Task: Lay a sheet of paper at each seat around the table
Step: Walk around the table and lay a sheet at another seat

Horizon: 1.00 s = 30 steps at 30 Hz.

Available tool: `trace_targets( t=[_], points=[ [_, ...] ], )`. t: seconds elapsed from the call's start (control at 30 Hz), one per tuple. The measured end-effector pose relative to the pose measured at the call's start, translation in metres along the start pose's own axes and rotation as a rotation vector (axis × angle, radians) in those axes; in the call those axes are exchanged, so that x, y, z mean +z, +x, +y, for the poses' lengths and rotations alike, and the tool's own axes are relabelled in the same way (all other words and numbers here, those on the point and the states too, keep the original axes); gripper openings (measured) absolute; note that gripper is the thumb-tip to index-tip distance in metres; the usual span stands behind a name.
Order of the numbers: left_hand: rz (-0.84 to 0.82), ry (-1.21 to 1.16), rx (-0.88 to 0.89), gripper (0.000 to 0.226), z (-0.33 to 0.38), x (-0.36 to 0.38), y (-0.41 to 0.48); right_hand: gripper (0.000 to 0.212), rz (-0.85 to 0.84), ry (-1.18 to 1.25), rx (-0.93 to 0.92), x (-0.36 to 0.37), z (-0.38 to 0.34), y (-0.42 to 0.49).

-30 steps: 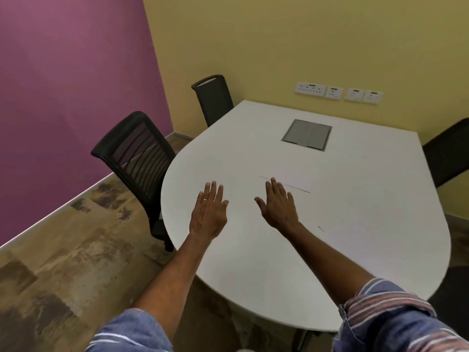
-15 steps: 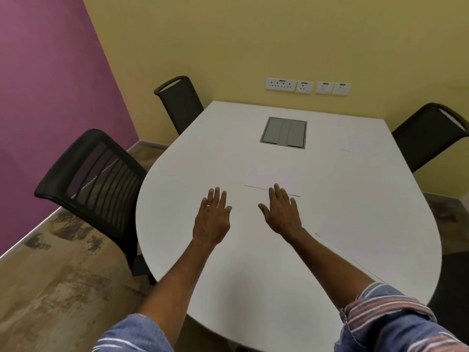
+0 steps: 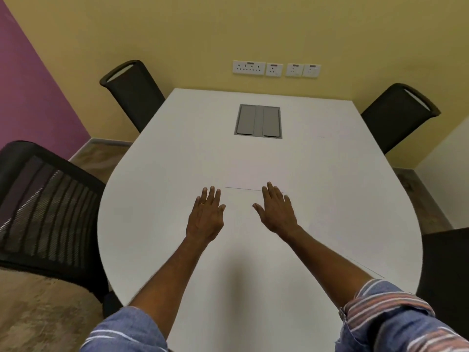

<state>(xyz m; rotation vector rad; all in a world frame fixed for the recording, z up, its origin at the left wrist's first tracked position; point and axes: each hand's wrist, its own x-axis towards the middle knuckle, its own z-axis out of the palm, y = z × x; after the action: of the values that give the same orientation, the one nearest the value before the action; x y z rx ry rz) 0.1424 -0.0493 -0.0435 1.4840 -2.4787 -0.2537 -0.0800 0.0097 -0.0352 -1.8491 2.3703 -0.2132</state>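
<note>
A white sheet of paper (image 3: 253, 174) lies in the middle of the white table (image 3: 157, 224); only its thin near edge shows clearly. My right hand (image 3: 276, 212) is flat, palm down, with its fingertips at that edge. My left hand (image 3: 205, 217) hovers palm down just left of the sheet, holding nothing. Another faint sheet (image 3: 375, 245) lies by the near right seat. A third sheet (image 3: 337, 130) is barely visible by the far right seat.
Black mesh chairs stand at the near left (image 3: 43, 207), far left (image 3: 132, 92) and far right (image 3: 398, 115); a dark chair (image 3: 446, 275) is at the near right. A grey cable hatch (image 3: 258, 120) is set in the table. Wall sockets (image 3: 276, 69) are behind.
My view has swung right, so the table is now centred and the far right chair shows fully. Both hands stay flat at the middle sheet's near edge.
</note>
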Motion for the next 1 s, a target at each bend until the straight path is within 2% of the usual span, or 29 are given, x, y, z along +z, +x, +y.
trace_targets(
  t=[0.23, 0.43, 0.73, 0.87, 1.0],
  points=[
    [-0.045, -0.061, 0.096, 0.056, -0.024, 0.024, 0.062, 0.068, -0.002, 0.018, 0.116, 0.015, -0.004, 0.035],
    [-0.158, -0.089, 0.115, 0.056, -0.035, 0.053, 0.102, 0.066, -0.029, 0.012, 0.155, 0.036, 0.002, 0.063],
    [-0.245, -0.09, 0.154, 0.056, -0.039, 0.097, 0.165, 0.067, -0.048, 0.047, 0.185, 0.072, 0.063, 0.133],
    [-0.269, -0.104, 0.116, 0.056, -0.038, 0.114, 0.199, 0.065, -0.056, 0.054, 0.195, 0.09, 0.089, 0.166],
    [-0.322, -0.121, 0.107, 0.056, -0.035, 0.139, 0.229, 0.063, -0.074, 0.178, 0.248, 0.111, 0.108, 0.199]
  ],
)
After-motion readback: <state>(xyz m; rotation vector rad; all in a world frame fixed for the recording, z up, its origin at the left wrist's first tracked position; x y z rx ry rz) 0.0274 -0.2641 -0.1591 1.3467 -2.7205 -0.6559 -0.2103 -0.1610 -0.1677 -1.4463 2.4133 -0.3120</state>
